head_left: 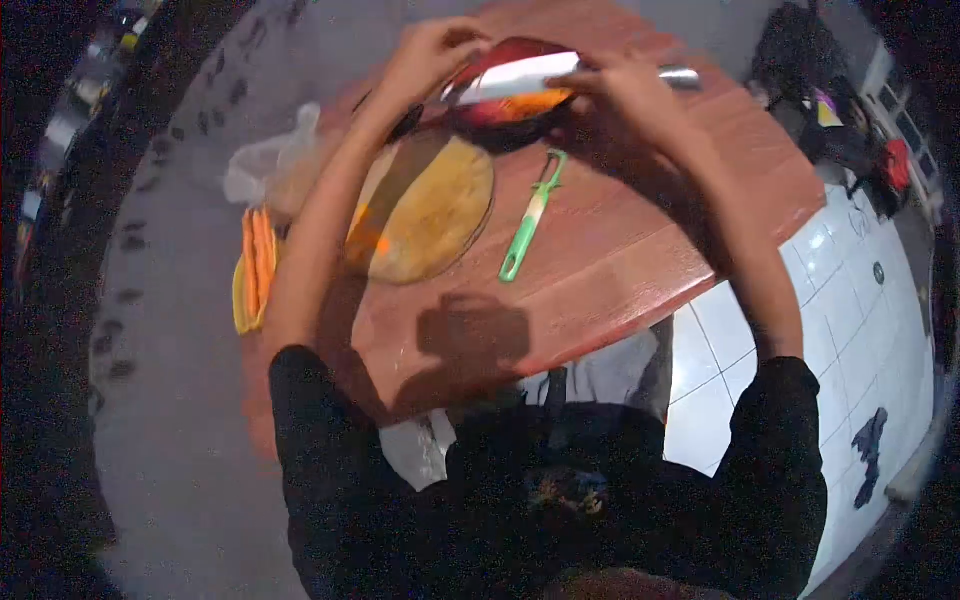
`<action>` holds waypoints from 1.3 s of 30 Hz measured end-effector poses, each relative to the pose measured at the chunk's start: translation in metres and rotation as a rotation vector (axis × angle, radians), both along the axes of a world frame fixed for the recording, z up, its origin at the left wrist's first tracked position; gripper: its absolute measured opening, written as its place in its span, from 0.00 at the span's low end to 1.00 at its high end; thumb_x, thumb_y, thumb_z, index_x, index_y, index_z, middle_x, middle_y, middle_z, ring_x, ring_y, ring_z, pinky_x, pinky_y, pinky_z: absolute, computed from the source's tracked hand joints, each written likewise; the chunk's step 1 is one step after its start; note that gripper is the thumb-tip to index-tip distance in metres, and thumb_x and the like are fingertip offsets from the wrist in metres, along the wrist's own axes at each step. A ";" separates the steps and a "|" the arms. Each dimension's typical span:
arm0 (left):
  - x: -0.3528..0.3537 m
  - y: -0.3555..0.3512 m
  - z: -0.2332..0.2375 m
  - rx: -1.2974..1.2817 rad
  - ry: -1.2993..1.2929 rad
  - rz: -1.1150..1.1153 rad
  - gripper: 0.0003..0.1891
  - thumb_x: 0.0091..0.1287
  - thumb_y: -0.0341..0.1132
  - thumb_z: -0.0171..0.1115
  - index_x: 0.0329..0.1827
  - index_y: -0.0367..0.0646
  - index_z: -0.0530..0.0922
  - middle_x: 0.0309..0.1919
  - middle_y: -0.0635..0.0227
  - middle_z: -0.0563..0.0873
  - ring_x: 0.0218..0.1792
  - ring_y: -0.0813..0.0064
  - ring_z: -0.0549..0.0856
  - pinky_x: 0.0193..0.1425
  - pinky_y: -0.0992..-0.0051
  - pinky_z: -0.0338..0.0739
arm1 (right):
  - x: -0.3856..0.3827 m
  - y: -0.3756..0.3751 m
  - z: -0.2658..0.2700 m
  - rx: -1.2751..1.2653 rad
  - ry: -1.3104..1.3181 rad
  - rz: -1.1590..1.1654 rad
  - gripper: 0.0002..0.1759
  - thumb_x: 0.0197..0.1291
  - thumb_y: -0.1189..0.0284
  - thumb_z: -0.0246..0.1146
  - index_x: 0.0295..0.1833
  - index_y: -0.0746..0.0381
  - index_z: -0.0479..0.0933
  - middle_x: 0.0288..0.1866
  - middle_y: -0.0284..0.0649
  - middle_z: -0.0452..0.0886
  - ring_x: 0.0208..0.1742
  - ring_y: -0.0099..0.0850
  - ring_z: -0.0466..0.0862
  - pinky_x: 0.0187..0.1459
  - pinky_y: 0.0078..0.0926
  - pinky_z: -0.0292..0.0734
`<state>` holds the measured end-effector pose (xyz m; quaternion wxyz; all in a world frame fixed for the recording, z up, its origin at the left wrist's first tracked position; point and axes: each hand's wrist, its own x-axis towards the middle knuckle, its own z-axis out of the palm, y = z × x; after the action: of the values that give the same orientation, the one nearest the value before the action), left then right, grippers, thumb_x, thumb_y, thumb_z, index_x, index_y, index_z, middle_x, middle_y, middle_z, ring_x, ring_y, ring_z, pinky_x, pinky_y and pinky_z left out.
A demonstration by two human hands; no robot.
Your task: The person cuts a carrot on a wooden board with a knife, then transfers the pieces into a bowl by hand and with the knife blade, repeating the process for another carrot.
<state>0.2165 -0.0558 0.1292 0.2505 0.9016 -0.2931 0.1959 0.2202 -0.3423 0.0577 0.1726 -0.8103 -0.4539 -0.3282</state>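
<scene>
My right hand is closed on the handle end of a wide-bladed knife, its blade lying level over a dark red bowl. Orange pieces show in the bowl under the blade. At the blade's other end, my left hand has its fingers bent at the bowl's rim; whether they touch the blade is unclear. Below the bowl lies a round wooden board with small orange bits at its left. A green peeler rests right of the board.
Several peeled carrots lie in a yellow tray left of my left forearm. A clear plastic bag is above them. The reddish wooden table has its near edge before my body. White floor tiles show at the right.
</scene>
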 end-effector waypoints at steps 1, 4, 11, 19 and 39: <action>-0.017 0.005 -0.005 -0.009 0.061 0.219 0.14 0.71 0.39 0.66 0.51 0.39 0.86 0.42 0.58 0.91 0.41 0.68 0.90 0.48 0.68 0.83 | -0.006 0.006 -0.001 0.030 0.060 -0.006 0.26 0.47 0.67 0.75 0.57 0.49 0.87 0.44 0.42 0.85 0.49 0.43 0.86 0.53 0.43 0.79; -0.019 0.008 -0.016 -0.020 0.191 0.352 0.15 0.75 0.41 0.61 0.57 0.42 0.83 0.40 0.61 0.90 0.40 0.67 0.89 0.47 0.67 0.82 | 0.011 -0.003 -0.004 0.020 0.136 -0.012 0.29 0.47 0.71 0.75 0.60 0.47 0.86 0.49 0.41 0.85 0.50 0.41 0.86 0.47 0.36 0.82; -0.031 -0.002 -0.023 0.059 0.043 0.191 0.19 0.76 0.31 0.52 0.67 0.36 0.75 0.62 0.49 0.79 0.63 0.55 0.79 0.68 0.62 0.73 | 0.036 -0.015 -0.013 -0.132 -0.122 -0.164 0.31 0.52 0.70 0.75 0.64 0.41 0.82 0.50 0.33 0.85 0.50 0.33 0.86 0.49 0.40 0.76; -0.126 0.069 -0.041 0.371 0.240 0.031 0.11 0.69 0.25 0.58 0.53 0.38 0.75 0.40 0.57 0.83 0.43 0.60 0.84 0.53 0.63 0.79 | -0.005 -0.010 0.025 -0.021 0.067 -0.325 0.26 0.53 0.78 0.74 0.60 0.53 0.84 0.50 0.43 0.84 0.49 0.44 0.84 0.48 0.44 0.79; -0.141 0.070 -0.058 0.427 0.422 -0.166 0.16 0.69 0.35 0.63 0.58 0.40 0.76 0.55 0.62 0.80 0.61 0.62 0.79 0.71 0.64 0.71 | 0.004 -0.008 0.021 0.310 0.308 -0.250 0.30 0.55 0.94 0.57 0.60 0.58 0.84 0.60 0.49 0.85 0.55 0.46 0.87 0.51 0.38 0.83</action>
<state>0.0759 0.0140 0.0712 0.1257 0.9277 -0.3418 -0.0827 0.2245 -0.3506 0.0784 0.3201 -0.8645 -0.2626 -0.2852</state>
